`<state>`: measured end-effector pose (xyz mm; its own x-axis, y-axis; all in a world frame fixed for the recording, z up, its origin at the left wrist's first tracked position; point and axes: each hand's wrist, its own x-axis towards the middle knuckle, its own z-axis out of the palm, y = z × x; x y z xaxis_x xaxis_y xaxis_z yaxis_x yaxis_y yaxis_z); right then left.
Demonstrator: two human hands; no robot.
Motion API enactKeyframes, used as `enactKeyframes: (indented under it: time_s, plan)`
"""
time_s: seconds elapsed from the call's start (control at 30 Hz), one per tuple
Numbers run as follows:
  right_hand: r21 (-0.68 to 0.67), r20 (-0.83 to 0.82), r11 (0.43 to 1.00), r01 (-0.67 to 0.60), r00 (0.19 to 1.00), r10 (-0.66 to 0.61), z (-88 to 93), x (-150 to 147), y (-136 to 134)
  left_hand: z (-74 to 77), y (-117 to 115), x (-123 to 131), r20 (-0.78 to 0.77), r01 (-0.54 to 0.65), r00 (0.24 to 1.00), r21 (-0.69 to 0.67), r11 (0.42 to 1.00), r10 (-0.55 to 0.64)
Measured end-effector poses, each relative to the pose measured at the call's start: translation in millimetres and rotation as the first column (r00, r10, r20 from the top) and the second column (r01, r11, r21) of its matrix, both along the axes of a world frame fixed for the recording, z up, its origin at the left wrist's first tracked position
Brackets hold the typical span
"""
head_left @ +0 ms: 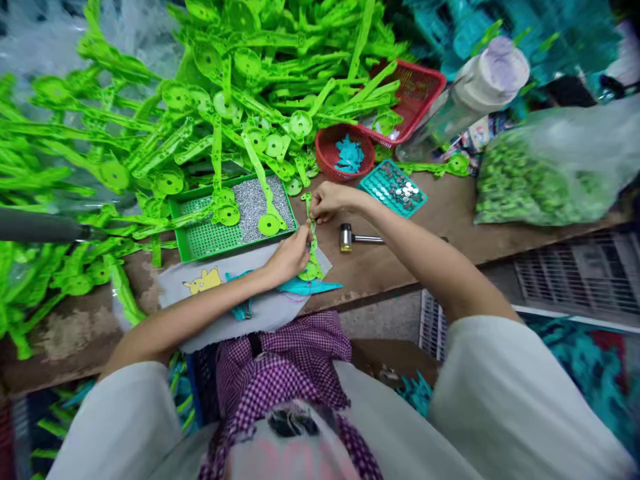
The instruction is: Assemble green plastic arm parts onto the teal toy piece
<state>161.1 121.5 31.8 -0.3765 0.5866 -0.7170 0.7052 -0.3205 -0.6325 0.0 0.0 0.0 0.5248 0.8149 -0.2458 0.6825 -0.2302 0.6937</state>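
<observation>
Through the head camera I see a worn brown tabletop (450, 200), scuffed to bare patches at the lower left of the frame. A tangled pile of glossy lime-green plastic parts (300, 53) fills the upper left: long ribbed arms, many ending in flat round discs. At the right edge I have a crinkled, translucent bag (540, 177) packed with small green pieces. Left of centre, a smooth grey sheet (280, 313) printed with a yellow cartoon lies below a perforated green tray (200, 243), whose right part is filled with grainy silvery bits (280, 193). Upper right of centre sit a latticed red basket (425, 80), a white-lidded jar (493, 77), a round red bowl (323, 157) of blue chips and a ridged teal tray (380, 190) of shiny metal discs. A hammer (346, 238) with a metal head and yellowish face lies just right of the hands, partly behind the right forearm.

At the centre I find the green strip (313, 247), slim and bright, its disc end low over the sheet, thin wire along it. The right hand (327, 200) has its fingertips clamped on the upper part; the left hand (293, 257) pinches the middle. Whether they grip wire too, I cannot tell.
</observation>
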Motion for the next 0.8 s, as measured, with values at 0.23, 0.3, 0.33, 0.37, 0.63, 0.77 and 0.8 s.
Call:
enactKeyframes:
  time_s: [0.23, 0.3, 0.33, 0.37, 0.63, 0.77, 0.8]
  plan:
    - [0.045, 0.078, 0.999, -0.030, 0.997, 0.026, -2.8, -9.6, 0.5, -2.8, -0.3, 0.7, 0.005, 0.013, 1.000, 0.073, 0.997, -0.013]
    - [0.057, 0.117, 0.997, -0.048, 0.992, 0.041, 0.2, -14.2, 1.2, -4.0, -0.6, 0.4, 0.004, 0.016, 1.000, 0.089, 0.996, -0.017]
    - [0.059, 0.138, 0.997, -0.050, 0.990, 0.042, 1.9, -15.8, 1.1, -4.0, -1.4, 0.2, 0.000, 0.018, 1.000, 0.095, 0.995, -0.018]
    - [0.058, 0.153, 0.997, -0.048, 0.987, 0.039, 3.2, -16.6, 0.7, -3.4, -2.8, 0.0, -0.005, 0.019, 1.000, 0.105, 0.994, -0.018]
    - [0.082, 0.051, 0.997, 0.005, 0.999, -0.009, -2.5, -3.7, -5.1, 15.6, -14.1, 4.2, -0.237, -0.005, 0.970, 0.232, 0.973, 0.061]
    - [0.197, 0.119, 0.978, -0.065, 0.992, 0.042, -8.3, -1.5, -8.0, 19.7, -6.8, 1.2, -0.217, -0.072, 0.971, 0.154, 0.985, 0.105]
    - [0.259, 0.143, 0.960, -0.104, 0.987, 0.068, -9.5, -0.9, -9.3, 19.2, -5.5, -0.8, -0.171, -0.097, 0.978, 0.139, 0.986, 0.120]
